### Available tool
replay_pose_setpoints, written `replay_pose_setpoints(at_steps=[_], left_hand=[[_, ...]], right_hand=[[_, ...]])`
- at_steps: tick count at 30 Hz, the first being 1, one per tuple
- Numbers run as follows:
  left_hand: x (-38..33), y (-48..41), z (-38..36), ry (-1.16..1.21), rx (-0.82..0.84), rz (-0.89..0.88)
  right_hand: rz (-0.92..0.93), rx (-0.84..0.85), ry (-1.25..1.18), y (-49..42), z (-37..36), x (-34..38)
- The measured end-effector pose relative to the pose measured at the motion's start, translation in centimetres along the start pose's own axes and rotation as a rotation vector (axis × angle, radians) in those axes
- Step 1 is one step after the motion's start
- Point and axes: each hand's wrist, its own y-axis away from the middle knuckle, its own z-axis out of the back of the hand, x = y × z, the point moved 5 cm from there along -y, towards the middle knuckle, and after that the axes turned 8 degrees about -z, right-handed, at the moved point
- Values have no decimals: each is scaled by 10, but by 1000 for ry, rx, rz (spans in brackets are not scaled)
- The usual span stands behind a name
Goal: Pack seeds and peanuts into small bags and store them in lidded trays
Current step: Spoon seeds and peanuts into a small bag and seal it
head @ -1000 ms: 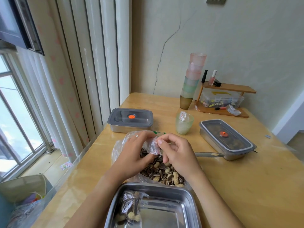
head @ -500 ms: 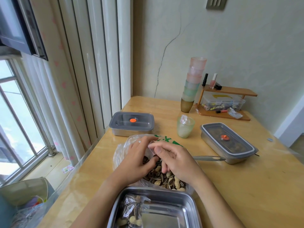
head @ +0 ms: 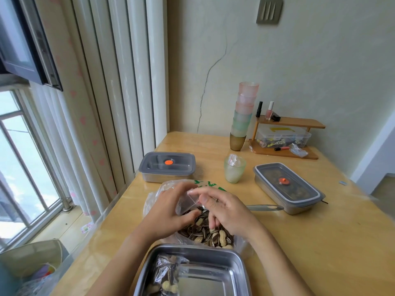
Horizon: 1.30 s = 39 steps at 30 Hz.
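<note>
The person is holding a small bag (head: 186, 202), clear and limp, between both hands just above the big bag (head: 205, 235) of seeds and peanuts. The left hand (head: 168, 210) is curling round the small bag's left side, fingers over the top and thumb pressing in underneath. The right hand (head: 227, 210) is pinching the bag's upper edge between forefinger and thumb, while its other fingers are reaching down and touching the heap of seeds. I cannot tell whether anything is inside the small bag.

The big bag is lying open in the middle of the table (head: 310, 242), its plastic bunching up around the wrists. Just nearer the person, an open tray (head: 237, 272) is sitting with one filled bag (head: 167, 274) lying in its left part. A spoon handle (head: 265, 207) is sticking out to the right from behind the right hand. Beyond it a lidded tray (head: 288, 189) is standing at an angle, and a second tray (head: 167, 166), also lidded, is standing at the far left by the curtain. Between them a green cup (head: 234, 170) is holding some crumpled plastic. Against the wall, a cup stack (head: 243, 116) is standing beside a wooden shelf (head: 292, 121).
</note>
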Motion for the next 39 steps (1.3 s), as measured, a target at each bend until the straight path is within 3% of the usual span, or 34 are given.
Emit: replay_pose_setpoints(at_steps=[4, 6, 9, 11, 14, 17, 25, 28, 33, 39], left_hand=[[-1, -8, 4, -36, 7, 20], [3, -4, 7, -106, -21, 61], [13, 5, 16, -155, -79, 113], [15, 10, 24, -204, -120, 140], [20, 17, 32, -318, -141, 247], [31, 25, 34, -270, -83, 411], [27, 33, 39, -106, -63, 495], [22, 34, 46, -106, -103, 504], [12, 30, 53, -122, -156, 496], [-2, 16, 54, -69, -181, 426]], right_hand=[[-22, -8, 2, 3, 3, 0], [-70, -179, 85, 4, 20, -7], [-223, -536, 431, 13, 62, -26], [-370, -609, 571, 22, 82, -33], [-518, -413, 675, 34, 88, -35], [-550, -192, 868, 39, 79, -32], [-510, -79, 1201, 40, 79, -16], [-487, -76, 1101, 42, 90, -6], [-334, -146, 732, 49, 110, 31], [-132, -418, -44, 45, 96, 44]])
